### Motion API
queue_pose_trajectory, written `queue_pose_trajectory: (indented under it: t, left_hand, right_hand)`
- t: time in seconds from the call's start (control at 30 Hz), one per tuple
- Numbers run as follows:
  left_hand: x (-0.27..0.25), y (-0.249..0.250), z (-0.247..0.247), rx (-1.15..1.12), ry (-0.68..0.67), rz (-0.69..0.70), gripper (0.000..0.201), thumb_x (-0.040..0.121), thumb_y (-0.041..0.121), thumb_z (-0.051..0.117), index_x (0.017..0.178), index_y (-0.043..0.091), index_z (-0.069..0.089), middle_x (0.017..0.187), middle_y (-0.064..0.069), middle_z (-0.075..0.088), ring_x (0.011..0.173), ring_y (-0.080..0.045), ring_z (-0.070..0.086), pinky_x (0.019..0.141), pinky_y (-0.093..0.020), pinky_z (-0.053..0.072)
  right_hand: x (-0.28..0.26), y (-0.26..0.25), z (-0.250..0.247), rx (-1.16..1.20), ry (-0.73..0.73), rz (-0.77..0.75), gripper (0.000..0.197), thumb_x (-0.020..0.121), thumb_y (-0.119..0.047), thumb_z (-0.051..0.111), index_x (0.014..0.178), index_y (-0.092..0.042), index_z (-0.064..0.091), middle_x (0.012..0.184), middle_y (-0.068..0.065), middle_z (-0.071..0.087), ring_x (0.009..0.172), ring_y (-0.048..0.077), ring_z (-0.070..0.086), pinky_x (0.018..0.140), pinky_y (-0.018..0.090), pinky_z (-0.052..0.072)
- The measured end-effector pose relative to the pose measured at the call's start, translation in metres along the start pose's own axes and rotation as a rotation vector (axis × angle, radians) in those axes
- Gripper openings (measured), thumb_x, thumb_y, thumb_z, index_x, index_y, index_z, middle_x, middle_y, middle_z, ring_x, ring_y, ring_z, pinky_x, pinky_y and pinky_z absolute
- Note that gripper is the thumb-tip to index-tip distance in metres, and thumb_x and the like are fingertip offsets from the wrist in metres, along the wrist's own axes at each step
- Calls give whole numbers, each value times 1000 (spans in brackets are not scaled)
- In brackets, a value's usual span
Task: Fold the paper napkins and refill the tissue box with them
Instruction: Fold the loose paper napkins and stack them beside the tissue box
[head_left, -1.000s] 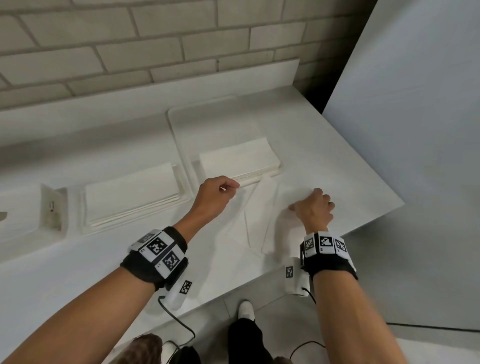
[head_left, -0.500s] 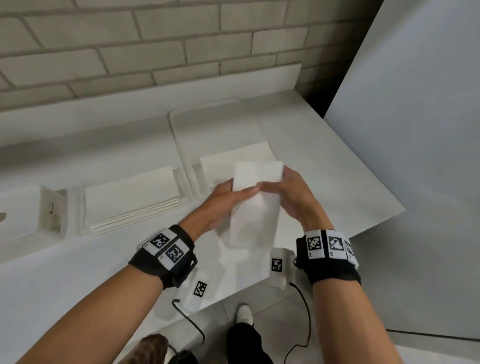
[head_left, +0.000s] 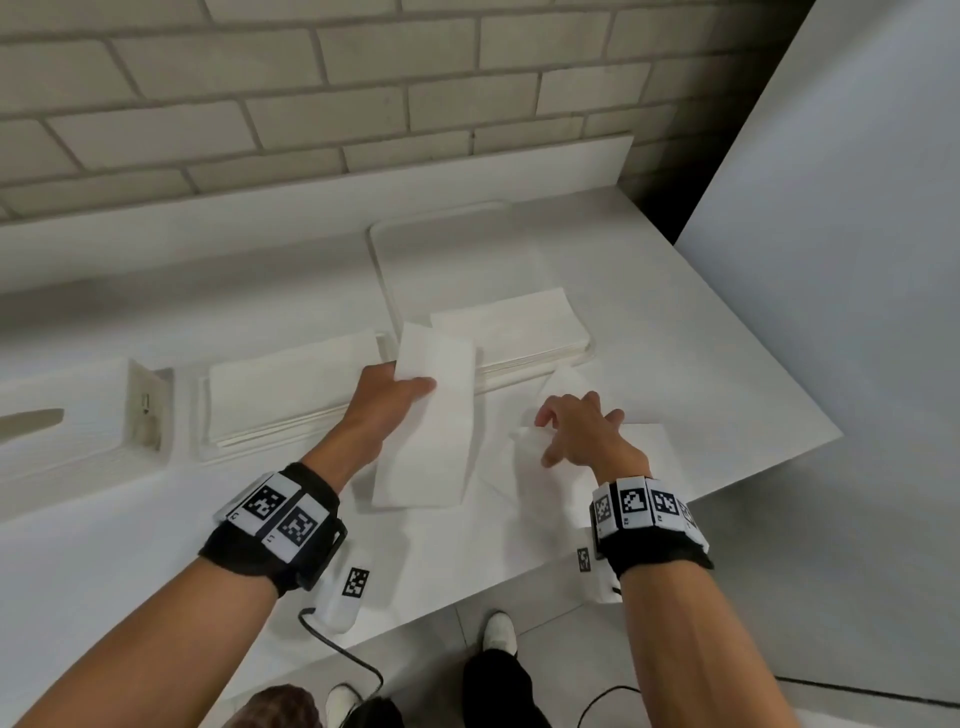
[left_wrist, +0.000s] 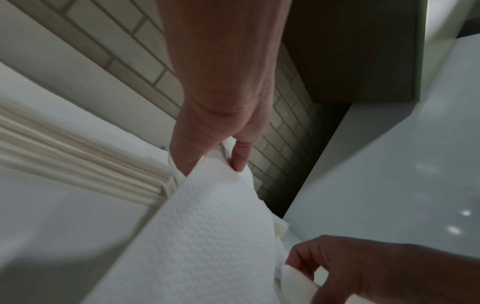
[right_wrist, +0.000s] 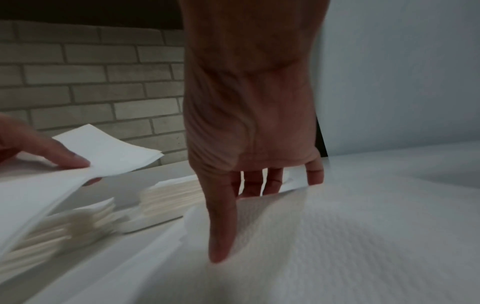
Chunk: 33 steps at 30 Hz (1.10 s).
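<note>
My left hand (head_left: 410, 387) pinches a long folded white napkin (head_left: 431, 415) by its upper part, thumb on top, a little above the table; the left wrist view shows the same pinch (left_wrist: 228, 164) on the napkin (left_wrist: 207, 236). My right hand (head_left: 561, 431) is down on a flat unfolded napkin (head_left: 644, 447) near the table's front right. Its thumb presses the sheet (right_wrist: 363, 246) and its fingers lift a raised edge. The open tissue box (head_left: 208, 447) to the left holds a stack of folded napkins (head_left: 291, 384).
A white tray (head_left: 452, 249) behind the hands carries a stack of unfolded napkins (head_left: 509, 327). The box's lid (head_left: 62, 395) with its slot lies at the far left. A brick wall stands behind, a grey panel at the right, and the table's edge runs just in front of my right wrist.
Half a second ago both hands held the folded napkin. My right hand has let go and dropped right onto the flat napkin; my left hand keeps the folded one and has shifted slightly left.
</note>
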<state>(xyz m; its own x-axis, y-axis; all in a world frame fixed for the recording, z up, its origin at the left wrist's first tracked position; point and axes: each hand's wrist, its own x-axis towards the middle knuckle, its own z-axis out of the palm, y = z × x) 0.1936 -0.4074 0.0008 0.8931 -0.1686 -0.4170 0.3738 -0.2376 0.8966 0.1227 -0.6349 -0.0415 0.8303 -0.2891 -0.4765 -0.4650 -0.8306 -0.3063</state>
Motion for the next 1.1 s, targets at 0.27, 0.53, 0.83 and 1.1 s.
queue_pose_trajectory:
  t: [0.27, 0.53, 0.83, 1.1]
  left_hand:
    - [-11, -14, -6, -27, -18, -3, 11, 91, 14, 59, 91, 21, 67, 94, -4, 72, 85, -24, 68, 78, -33, 53]
    - [-15, -1, -3, -91, -38, -50, 21, 94, 32, 54, 106, 21, 66, 97, 6, 72, 88, -13, 66, 67, -24, 46]
    - [-29, 18, 1, -357, -291, -54, 56, 93, 58, 42, 123, 16, 64, 117, -10, 71, 106, -26, 69, 92, -39, 53]
    - [-27, -6, -25, -90, -43, -48, 24, 93, 24, 58, 113, 15, 68, 109, -2, 74, 102, -23, 69, 91, -37, 53]
  right_hand:
    - [-7, -16, -29, 24, -36, -97, 30, 74, -19, 80, 92, -22, 57, 104, 2, 61, 89, 21, 58, 76, 30, 41]
    - [-43, -73, -86, 907, 67, -328, 32, 79, -16, 77, 102, -1, 60, 98, 19, 74, 81, 38, 72, 65, 40, 48]
    - [-19, -92, -34, 997, 143, -235, 29, 80, -24, 75, 94, -5, 60, 94, 17, 71, 77, 28, 69, 54, 26, 49]
    - [10, 0, -22, 328, 355, 330, 69, 80, -31, 74, 138, -9, 43, 140, 16, 44, 130, 37, 40, 104, 51, 36]
